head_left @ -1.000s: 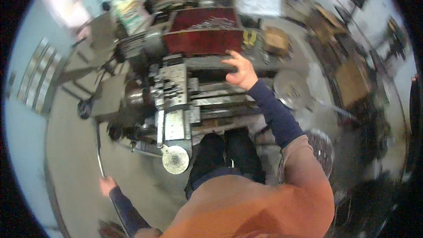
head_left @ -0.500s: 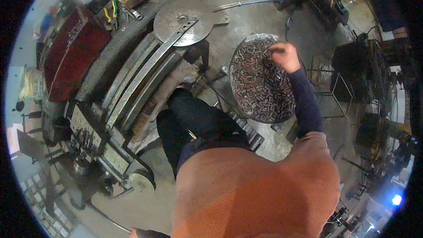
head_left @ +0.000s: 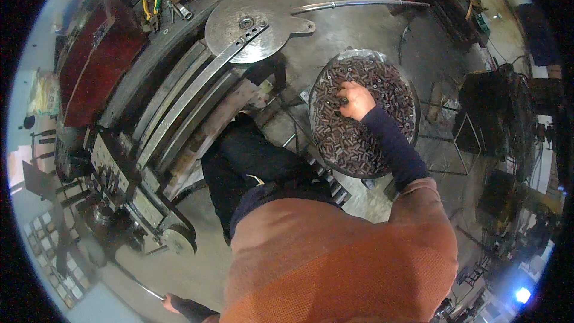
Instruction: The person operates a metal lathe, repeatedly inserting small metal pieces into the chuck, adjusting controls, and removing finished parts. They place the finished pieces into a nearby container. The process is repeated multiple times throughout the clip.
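The left hand (head_left: 170, 304) hangs low by the floor, its fingers hidden so their state is unclear, while the right hand (head_left: 357, 100) pinches a small metal piece (head_left: 341, 102) in the full pan (head_left: 406, 84), ready to lift toward the lathe (head_left: 137, 161).

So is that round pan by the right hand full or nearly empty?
Full. The round pan is heaped across with small dark metal cylinders, hiding its bottom. The right hand rests in the pile, fingers closed on one piece.
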Available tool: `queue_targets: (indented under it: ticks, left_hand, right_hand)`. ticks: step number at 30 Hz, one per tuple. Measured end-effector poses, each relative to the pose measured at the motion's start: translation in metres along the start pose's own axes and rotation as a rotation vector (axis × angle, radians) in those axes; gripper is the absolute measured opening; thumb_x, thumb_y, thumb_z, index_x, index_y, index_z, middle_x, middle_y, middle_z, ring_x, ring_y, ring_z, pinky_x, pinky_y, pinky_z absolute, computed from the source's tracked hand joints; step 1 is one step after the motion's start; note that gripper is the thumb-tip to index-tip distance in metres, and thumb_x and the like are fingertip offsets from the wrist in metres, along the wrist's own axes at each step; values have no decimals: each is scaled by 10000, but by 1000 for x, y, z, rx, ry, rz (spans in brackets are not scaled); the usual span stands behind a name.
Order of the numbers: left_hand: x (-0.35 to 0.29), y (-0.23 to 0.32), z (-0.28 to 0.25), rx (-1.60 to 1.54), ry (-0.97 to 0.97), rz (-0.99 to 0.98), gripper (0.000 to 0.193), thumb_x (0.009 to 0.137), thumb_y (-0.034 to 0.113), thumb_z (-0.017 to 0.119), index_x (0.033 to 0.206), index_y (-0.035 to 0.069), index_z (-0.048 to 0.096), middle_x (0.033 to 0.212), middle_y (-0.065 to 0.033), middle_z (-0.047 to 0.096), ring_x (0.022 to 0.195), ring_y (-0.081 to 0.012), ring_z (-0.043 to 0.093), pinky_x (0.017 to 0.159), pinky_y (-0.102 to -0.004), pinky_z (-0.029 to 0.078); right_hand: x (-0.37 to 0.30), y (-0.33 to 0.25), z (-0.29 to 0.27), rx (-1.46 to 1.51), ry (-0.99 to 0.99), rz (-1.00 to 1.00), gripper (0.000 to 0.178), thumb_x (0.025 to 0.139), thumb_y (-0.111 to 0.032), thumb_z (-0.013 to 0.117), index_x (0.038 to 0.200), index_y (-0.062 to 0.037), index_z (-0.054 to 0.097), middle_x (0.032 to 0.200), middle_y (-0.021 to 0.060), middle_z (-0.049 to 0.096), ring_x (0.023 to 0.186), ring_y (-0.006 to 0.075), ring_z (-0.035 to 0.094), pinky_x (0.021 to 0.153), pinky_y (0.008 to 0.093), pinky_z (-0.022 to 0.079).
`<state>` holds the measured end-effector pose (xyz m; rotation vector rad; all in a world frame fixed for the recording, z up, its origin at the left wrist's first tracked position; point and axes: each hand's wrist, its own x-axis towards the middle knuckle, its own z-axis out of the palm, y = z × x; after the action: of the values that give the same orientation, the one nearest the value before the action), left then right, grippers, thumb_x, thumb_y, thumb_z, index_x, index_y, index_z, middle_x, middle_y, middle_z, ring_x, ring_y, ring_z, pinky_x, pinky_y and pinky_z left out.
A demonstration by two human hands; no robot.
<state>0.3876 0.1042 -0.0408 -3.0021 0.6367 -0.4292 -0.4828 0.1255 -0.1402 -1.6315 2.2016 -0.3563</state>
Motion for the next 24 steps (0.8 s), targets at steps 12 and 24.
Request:
queue_targets:
  ticks: [12,24]
  left_hand:
    - [-20,19,-16,23,63,-91,281,735,294,553,959,143,631,908,-71,642,793,-282,622,671,-396,482]
    - [46,-34,21,-233,-85,42,408,660,344,627,894,10,608,819,-170,621,727,-288,594,640,-399,443]
  right_hand:
    - [-7,-11,12,-141,95,-83,382,501,-189,643,836,-5,624,935,153,495,916,331,464,806,383,410]
    - [-18,-113,-17,549,306,-353,524,507,-73,553,1024,1,589,1119,189,464,1003,305,511,840,318,411]
